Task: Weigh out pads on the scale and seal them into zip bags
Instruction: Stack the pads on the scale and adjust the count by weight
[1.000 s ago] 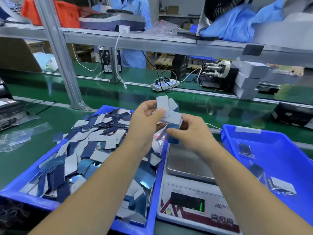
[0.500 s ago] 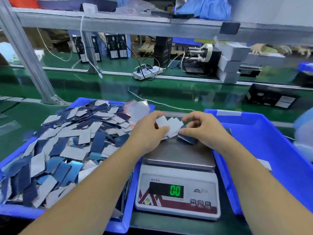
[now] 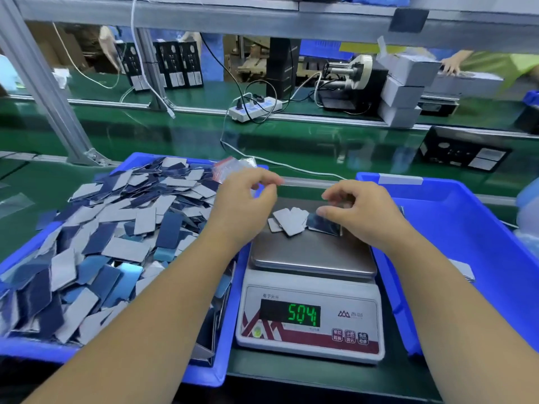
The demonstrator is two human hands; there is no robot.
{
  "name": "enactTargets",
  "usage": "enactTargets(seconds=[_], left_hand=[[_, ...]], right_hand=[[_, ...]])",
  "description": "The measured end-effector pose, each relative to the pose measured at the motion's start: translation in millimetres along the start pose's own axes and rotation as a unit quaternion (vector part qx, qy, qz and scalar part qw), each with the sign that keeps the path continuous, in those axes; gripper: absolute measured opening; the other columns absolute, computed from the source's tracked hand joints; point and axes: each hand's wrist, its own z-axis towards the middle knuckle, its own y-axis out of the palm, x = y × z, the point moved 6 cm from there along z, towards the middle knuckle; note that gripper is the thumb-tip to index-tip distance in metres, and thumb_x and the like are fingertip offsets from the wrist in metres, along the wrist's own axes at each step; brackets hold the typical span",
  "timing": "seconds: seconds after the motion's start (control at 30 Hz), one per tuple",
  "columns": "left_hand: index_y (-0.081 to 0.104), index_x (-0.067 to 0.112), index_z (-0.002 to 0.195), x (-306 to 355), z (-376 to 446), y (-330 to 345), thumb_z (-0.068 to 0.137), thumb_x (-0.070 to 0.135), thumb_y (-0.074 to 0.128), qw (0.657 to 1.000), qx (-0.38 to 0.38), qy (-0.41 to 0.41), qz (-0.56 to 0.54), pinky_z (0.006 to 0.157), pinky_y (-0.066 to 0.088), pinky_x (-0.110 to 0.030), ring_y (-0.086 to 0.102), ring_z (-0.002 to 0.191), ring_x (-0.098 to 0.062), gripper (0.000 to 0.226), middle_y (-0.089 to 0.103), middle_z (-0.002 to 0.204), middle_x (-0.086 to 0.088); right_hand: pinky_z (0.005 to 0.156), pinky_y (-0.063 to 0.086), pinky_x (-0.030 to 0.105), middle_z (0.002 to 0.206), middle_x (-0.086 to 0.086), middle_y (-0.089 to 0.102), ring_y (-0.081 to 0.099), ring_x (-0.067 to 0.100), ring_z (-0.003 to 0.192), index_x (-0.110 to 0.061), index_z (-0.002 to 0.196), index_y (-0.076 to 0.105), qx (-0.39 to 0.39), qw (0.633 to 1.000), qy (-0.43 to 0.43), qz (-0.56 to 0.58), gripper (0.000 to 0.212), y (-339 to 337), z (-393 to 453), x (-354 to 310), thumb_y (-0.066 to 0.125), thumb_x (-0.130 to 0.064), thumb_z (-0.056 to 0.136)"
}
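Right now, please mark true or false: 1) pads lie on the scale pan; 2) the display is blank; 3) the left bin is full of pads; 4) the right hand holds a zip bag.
1) A small fan of pads lies on the scale pan: true.
2) False: the display shows green digits.
3) The left bin is heaped with pads: true.
4) False: the right hand hovers over the pads, no zip bag in it.

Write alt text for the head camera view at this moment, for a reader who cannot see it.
A small fanned stack of pads lies on the steel pan of a digital scale, with the left hand and right hand just above it, holding nothing. A blue bin heaped with pads sits to the left and another blue bin to the right.
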Motion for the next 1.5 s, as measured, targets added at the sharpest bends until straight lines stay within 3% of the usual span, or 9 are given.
enactTargets(seconds=[0.13,0.33,0.47,0.57,0.7,1.07,1.17,1.27,1.5], left_hand=[[0.075,0.034,0.076,-5,1,-11,0.085,0.004,0.055,0.992,0.043,-0.039,-0.113,0.058,0.041,-0.006,0.051,0.066,0.007,0.037,0.068,0.088,-0.013],[0.073,0.030,0.083,-7,7,-6,0.090,0.003,0.056,0.990,0.023,-0.064,-0.122,0.058,0.043,-0.009,0.051,0.064,0.002,0.032,0.061,0.069,0.020],[0.070,0.032,0.092,1,14,-2,0.091,0.011,0.058,0.992,-0.080,-0.075,-0.058,0.048,0.038,-0.009,0.047,0.051,0.001,0.024,0.056,0.061,0.022],[0.066,0.035,0.101,5,16,0,0.092,0.020,0.062,0.977,-0.188,-0.068,0.073,0.052,0.039,-0.004,0.055,0.062,0.002,0.019,0.063,0.074,0.018],[0.064,0.037,0.104,-2,19,-9,0.092,0.029,0.066,0.943,-0.249,-0.089,0.203,0.062,0.042,-0.021,0.061,0.081,-0.007,0.015,0.064,0.090,0.015],[0.066,0.037,0.105,-17,14,9,0.086,0.048,0.073,0.953,-0.234,-0.093,0.168,0.066,0.039,-0.017,0.055,0.080,0.002,0.023,0.062,0.102,0.015],[0.065,0.033,0.119,-20,10,14,0.087,0.049,0.071,0.949,-0.241,-0.091,0.181,0.076,0.038,-0.020,0.057,0.095,-0.004,0.037,0.058,0.112,0.012],[0.064,0.030,0.124,-22,10,13,0.084,0.052,0.072,0.945,-0.246,-0.094,0.197,0.086,0.037,-0.024,0.054,0.106,-0.010,0.046,0.054,0.120,0.008],[0.068,0.030,0.086,-16,8,14,0.075,0.047,0.082,0.934,-0.275,-0.105,0.204,0.053,0.038,-0.011,0.058,0.074,0.005,0.025,0.063,0.089,0.016]], right_hand=[[0.056,0.040,0.005,0.071,-0.026,0.065,0.055,-0.005,0.065,-0.032,0.078,0.067,-0.005,1.000,0.012,0.002,0.017,2,1,6,0.082,-0.024,0.078],[0.057,0.041,0.006,0.070,-0.028,0.064,0.054,-0.004,0.060,-0.034,0.077,0.066,0.001,1.000,-0.003,0.004,0.023,2,2,6,0.076,-0.013,0.081],[0.056,0.040,0.005,0.068,-0.028,0.063,0.053,-0.003,0.059,-0.032,0.077,0.067,0.009,1.000,-0.006,0.008,0.021,-1,2,6,0.076,-0.013,0.082],[0.056,0.040,0.006,0.067,-0.028,0.063,0.053,-0.003,0.059,-0.032,0.076,0.066,0.006,1.000,-0.006,0.006,0.022,-1,3,7,0.076,-0.013,0.082],[0.054,0.039,0.006,0.065,-0.027,0.064,0.054,-0.004,0.059,-0.031,0.076,0.067,-0.003,1.000,0.002,-0.002,0.018,-2,3,8,0.078,-0.018,0.081],[0.056,0.036,0.005,0.082,-0.018,0.064,0.051,-0.017,0.074,-0.033,0.080,0.069,-0.050,0.996,0.015,-0.070,0.020,0,-2,5,0.081,-0.048,0.074],[0.061,0.034,-0.001,0.080,-0.019,0.064,0.050,-0.019,0.078,-0.033,0.079,0.068,-0.060,0.994,0.007,-0.091,0.020,2,-2,3,0.081,-0.048,0.074],[0.056,0.037,0.006,0.084,-0.018,0.065,0.051,-0.016,0.082,-0.035,0.081,0.068,-0.066,0.992,0.024,-0.100,0.023,0,-2,7,0.080,-0.052,0.073],[0.056,0.043,0.013,0.074,-0.014,0.068,0.060,0.004,0.068,-0.032,0.075,0.068,-0.126,0.988,0.054,-0.075,0.018,4,-4,13,0.081,-0.045,0.075]])
